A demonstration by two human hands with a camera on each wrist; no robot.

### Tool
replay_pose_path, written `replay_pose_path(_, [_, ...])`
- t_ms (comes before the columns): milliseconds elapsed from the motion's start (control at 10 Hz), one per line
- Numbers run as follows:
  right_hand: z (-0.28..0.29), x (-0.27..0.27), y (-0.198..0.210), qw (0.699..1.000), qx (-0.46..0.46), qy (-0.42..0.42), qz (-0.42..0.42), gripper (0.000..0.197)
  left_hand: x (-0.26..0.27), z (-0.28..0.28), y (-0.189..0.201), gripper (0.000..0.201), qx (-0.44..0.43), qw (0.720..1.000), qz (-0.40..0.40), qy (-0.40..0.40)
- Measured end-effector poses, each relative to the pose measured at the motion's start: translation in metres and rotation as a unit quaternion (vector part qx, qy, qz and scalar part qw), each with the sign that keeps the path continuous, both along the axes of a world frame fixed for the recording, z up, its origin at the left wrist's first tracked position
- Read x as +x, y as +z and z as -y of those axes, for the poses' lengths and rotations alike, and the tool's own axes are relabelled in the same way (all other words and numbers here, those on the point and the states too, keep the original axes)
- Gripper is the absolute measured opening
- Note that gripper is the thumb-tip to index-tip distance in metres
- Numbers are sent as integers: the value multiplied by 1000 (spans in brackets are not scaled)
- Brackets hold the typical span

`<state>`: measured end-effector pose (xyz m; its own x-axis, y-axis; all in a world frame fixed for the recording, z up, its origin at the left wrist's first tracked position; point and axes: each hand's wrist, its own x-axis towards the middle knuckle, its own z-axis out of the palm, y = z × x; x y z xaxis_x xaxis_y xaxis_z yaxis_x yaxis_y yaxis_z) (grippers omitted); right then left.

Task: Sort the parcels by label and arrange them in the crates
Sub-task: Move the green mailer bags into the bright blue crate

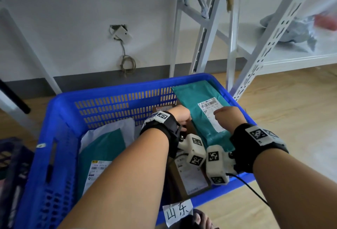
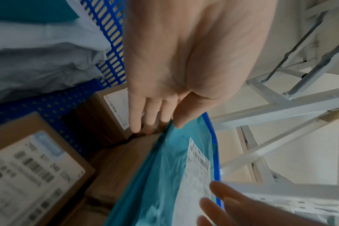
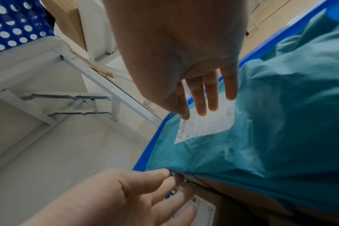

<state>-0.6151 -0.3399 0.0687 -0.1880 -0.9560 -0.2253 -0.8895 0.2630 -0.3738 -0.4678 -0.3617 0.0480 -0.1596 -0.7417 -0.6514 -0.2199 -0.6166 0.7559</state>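
Head view shows a teal parcel [image 1: 202,114] lying slanted on the right side of the blue crate [image 1: 60,117], over brown boxes [image 1: 189,177]. The left hand [image 1: 180,115] pinches its left edge between thumb and fingers. The right hand [image 1: 228,117] lies with straight fingers on the white label [image 1: 209,108], probably only pressing. Another teal parcel [image 1: 102,148] lies at the crate's left.

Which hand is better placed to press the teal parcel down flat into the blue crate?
Probably the right hand: its straight fingers already lie on the shipping label on top of the teal parcel. The left hand only pinches the parcel's left edge, over the cardboard boxes in the blue crate.
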Motion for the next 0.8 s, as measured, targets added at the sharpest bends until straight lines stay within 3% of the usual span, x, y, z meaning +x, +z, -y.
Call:
replay_pose_path(100, [5,1,-8,994,-35,-60,84,30,22,0,1,21,11,999,-19,35])
replay_pose_path(300, [4,27,-3,997,-49,33,49,20,75,-16,7,36,-30,998,35,44])
replay_pose_path(400, [0,48,3,996,-45,72,-1,21,104,-26,8,32,-44,995,67,55])
replay_pose_path(500, [-4,74,7,995,-25,95,17,19,138,-40,6,21,-38,991,109,67])
replay_pose_path(600, [-1,101,-2,992,0,126,26,21,180,-56,-6,34,-13,986,129,107])
replay_pose_path(800, [-3,158,-25,979,47,196,-3,33,239,-78,-26,36,11,967,202,156])
